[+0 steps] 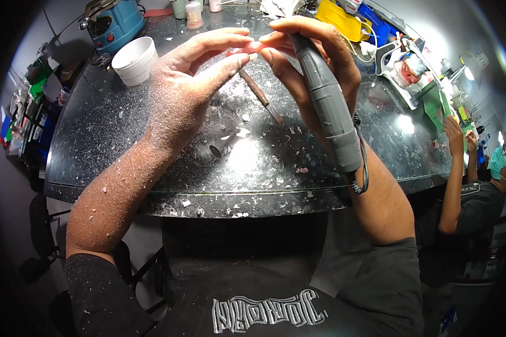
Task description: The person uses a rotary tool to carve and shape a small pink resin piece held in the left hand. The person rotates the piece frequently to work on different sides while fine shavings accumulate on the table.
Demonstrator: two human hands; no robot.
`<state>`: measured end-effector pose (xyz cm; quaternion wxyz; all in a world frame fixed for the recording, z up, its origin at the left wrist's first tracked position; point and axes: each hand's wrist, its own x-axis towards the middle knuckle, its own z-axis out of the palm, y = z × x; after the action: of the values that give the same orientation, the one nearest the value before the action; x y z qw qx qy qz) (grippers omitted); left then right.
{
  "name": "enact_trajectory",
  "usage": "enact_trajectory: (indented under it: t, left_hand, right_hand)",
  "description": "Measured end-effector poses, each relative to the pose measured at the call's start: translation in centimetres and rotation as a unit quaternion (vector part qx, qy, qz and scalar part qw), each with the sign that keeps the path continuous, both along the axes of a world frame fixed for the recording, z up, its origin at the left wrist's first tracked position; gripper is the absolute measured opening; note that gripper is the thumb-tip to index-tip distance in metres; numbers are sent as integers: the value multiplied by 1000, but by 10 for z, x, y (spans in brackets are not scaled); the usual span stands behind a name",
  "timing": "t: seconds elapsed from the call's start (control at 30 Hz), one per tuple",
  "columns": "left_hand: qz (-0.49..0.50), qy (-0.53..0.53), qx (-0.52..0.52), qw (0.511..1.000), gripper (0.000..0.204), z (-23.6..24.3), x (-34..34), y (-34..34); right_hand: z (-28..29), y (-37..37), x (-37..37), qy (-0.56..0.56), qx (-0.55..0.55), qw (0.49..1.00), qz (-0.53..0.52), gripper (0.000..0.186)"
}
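My left hand (183, 84), dusted with pale powder up the forearm, pinches a small pink piece (254, 46) between thumb and fingers. Its exact kind is mostly hidden by the fingertips. My right hand (320, 62) is closed round a dark grey rotary handpiece (331, 106), its cord looping down at the wrist. The fingertips of that hand meet the pink piece too; the handpiece's working tip is hidden behind them. Below the fingers, a knife (260, 94) with a brown handle and a short blade lies on the black table (208, 180).
Pale shavings and dust cover the tabletop. A white tub (135, 63) and a blue machine (111, 27) stand at the back left, near a pink bottle (194, 15). A yellow bin (342, 21) and white-framed object (402, 70) are back right. Another person (466, 196) works far right.
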<state>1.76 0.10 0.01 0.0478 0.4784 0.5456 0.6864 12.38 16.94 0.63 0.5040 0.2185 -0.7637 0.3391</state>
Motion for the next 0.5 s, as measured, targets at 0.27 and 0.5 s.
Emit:
enact_trajectory:
  t: [0.27, 0.5]
  left_hand:
    - [-17, 1, -26, 1000, 20, 1, -6, -3]
    - [-12, 12, -45, 999, 13, 2, -10, -2]
  right_hand:
    - [-2, 2, -1, -3, 16, 1000, 7, 41]
    - [-3, 1, -2, -1, 21, 1000, 2, 38]
